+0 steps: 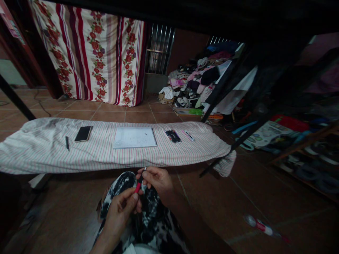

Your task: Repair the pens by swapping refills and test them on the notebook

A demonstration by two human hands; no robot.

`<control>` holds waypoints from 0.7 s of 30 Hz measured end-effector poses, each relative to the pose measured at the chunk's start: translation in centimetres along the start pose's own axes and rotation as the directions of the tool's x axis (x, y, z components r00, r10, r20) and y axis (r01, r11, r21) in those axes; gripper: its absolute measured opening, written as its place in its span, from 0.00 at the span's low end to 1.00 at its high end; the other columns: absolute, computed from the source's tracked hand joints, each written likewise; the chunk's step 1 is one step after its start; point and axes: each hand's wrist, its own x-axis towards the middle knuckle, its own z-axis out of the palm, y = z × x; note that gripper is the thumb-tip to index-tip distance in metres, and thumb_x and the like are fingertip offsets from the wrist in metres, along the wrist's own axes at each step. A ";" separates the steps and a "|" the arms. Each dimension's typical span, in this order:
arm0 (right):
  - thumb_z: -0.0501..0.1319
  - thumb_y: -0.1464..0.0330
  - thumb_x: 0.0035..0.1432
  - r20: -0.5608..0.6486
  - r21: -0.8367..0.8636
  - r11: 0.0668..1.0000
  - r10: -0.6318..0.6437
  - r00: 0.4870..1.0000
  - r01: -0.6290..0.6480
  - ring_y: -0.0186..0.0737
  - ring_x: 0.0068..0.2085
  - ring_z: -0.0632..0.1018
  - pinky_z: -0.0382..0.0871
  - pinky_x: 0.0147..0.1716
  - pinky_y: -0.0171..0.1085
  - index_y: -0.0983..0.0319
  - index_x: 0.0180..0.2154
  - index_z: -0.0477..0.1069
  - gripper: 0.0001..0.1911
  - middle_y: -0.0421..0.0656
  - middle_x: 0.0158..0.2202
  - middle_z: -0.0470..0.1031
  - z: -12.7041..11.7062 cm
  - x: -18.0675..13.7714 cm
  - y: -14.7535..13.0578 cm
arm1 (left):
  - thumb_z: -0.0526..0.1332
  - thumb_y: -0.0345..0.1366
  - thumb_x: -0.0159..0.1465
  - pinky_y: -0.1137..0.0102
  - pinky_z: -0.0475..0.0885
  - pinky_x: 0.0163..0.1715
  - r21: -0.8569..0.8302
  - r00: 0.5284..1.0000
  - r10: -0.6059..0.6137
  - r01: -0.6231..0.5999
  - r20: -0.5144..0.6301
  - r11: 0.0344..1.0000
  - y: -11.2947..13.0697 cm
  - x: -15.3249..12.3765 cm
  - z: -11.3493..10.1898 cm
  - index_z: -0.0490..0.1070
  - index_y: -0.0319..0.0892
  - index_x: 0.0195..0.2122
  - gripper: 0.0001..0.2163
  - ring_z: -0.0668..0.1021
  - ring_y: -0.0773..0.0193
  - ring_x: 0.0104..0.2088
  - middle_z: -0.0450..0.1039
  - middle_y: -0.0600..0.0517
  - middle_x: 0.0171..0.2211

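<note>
Above my lap, a slim red-and-black pen (138, 187) is held at a slant between both hands. My left hand (124, 205) pinches its lower red part. My right hand (158, 179) grips the darker upper part, where a small white tip shows. Beyond the hands, a spiral notebook (135, 137) lies open on a striped cloth (100, 155), with faint marks on its page. Several dark pens (173, 136) lie bunched to its right, beside a few lighter ones (188, 135). On the left are a phone (83, 134) and a single black pen (67, 143).
Dark slanting bars (227, 155) cross the right side, close to the cloth's end. A plastic bottle (263, 227) lies on the tiled floor (212, 211). Behind are a flowered curtain (113, 60) and a heap of clothes (201, 77). A shoe rack (307, 169) stands at far right.
</note>
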 end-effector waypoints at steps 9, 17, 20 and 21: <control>0.64 0.53 0.49 -0.016 -0.002 1.000 -0.020 1.000 0.020 0.30 0.23 0.71 0.62 0.21 0.31 0.62 0.32 0.77 0.19 0.44 0.29 0.79 -0.2 -0.7 -0.3 | 0.65 0.57 0.47 0.73 0.62 0.24 0.001 1.000 -0.018 0.018 -0.017 1.000 0.6 -0.8 0.9 0.77 0.39 0.30 0.24 0.68 0.67 0.21 0.69 0.53 0.17; 0.62 0.54 0.52 0.042 0.012 0.999 -0.053 0.998 0.052 0.30 0.23 0.72 0.61 0.20 0.31 0.63 0.35 0.77 0.19 0.46 0.33 0.79 0.4 -0.1 0.6 | 0.65 0.54 0.51 0.72 0.63 0.26 -0.026 0.999 -0.004 0.003 -0.034 1.000 0.2 -0.3 -0.2 0.77 0.39 0.35 0.22 0.69 0.67 0.23 0.70 0.53 0.19; 0.63 0.55 0.51 0.057 0.049 0.997 -0.054 0.997 0.051 0.32 0.26 0.74 0.61 0.21 0.31 0.61 0.43 0.75 0.21 0.47 0.37 0.79 0.3 0.1 1.2 | 0.65 0.53 0.51 0.73 0.63 0.25 -0.057 1.000 0.000 -0.001 -0.020 0.998 0.0 0.2 -0.5 0.77 0.38 0.36 0.22 0.69 0.67 0.23 0.70 0.53 0.18; 0.64 0.54 0.51 0.060 0.062 0.997 -0.048 0.997 0.044 0.33 0.27 0.75 0.62 0.20 0.31 0.61 0.45 0.74 0.23 0.47 0.37 0.78 0.3 0.2 1.4 | 0.65 0.53 0.51 0.73 0.62 0.24 -0.072 1.000 -0.005 0.004 -0.018 0.997 0.0 0.4 -0.6 0.77 0.38 0.36 0.22 0.69 0.67 0.22 0.70 0.53 0.18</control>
